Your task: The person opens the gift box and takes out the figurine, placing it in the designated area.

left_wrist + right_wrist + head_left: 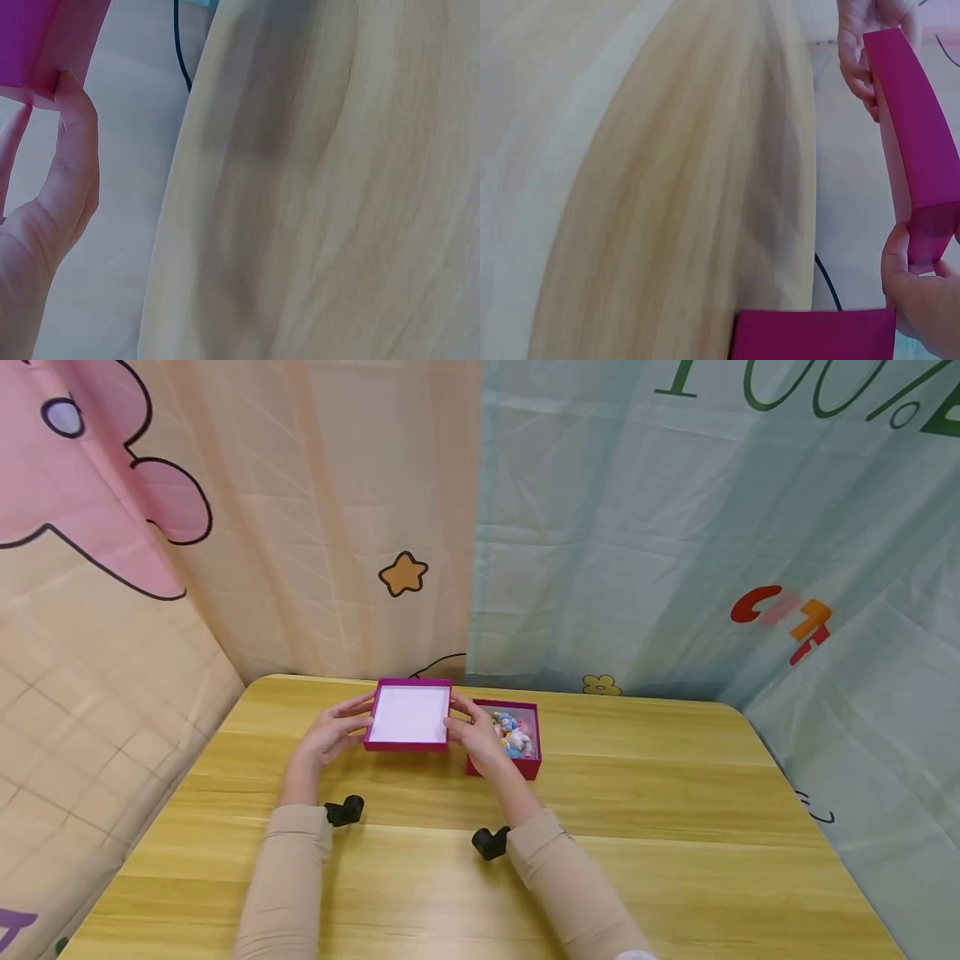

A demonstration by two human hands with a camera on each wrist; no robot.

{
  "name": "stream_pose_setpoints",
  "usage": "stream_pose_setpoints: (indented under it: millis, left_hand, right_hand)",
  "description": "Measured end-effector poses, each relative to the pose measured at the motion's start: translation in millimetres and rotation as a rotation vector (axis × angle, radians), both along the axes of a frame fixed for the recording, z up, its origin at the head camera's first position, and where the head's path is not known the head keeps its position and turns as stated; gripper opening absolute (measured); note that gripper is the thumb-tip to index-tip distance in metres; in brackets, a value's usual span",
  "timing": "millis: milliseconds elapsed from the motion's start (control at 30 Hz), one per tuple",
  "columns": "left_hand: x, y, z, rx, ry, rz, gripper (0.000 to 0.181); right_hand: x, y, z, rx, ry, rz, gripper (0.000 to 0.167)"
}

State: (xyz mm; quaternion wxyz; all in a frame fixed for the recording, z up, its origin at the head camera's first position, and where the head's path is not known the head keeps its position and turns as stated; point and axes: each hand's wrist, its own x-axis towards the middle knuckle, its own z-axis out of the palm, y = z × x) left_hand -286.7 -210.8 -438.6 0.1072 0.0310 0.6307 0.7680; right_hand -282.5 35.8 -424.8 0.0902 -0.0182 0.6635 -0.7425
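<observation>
Both hands hold a square magenta lid [409, 714] with its white inside facing the head camera, lifted above the table's back part. The left hand [330, 735] pinches its left edge; in the left wrist view that hand [56, 180] has fingertips on the magenta side [64, 45]. The right hand [476, 735] grips the right edge, and in the right wrist view its thumb and fingers [922, 292] hold the lid's near end [922, 142]. Partly behind the right hand stands an open magenta box [528, 767] with small colourful figures [514, 737] inside.
The wooden table [645, 810] has its back edge along hanging printed curtains [600, 527]. A black wrist mount [346, 811] sits at the left wrist, another [491, 843] at the right. A thin dark cable [828, 281] shows beyond the table edge.
</observation>
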Motion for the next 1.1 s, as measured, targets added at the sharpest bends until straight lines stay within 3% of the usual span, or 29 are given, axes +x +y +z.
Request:
stream_pose_setpoints:
  millis: [233, 633, 867, 1100]
  left_hand:
    - [2.9, -15.4, -8.2, -0.05, -0.019, -0.003, 0.055]
    - [4.9, -28.8, -29.8, -0.056, -0.07, -0.044, 0.059]
    - [7.0, -30.0, -34.4, -0.075, -0.08, -0.053, 0.058]
    - [4.5, -29.6, -37.2, -0.092, -0.11, -0.046, 0.055]
  right_hand:
    - [2.4, -19, -7.0, 0.012, -0.024, -0.007, 0.049]
    - [5.2, -41, -37.4, 0.102, -0.03, -0.068, 0.049]
    - [4.6, -48, -52.4, 0.063, -0.002, -0.089, 0.048]
    - [4.3, -50, -59.1, 0.077, -0.045, -0.103, 0.045]
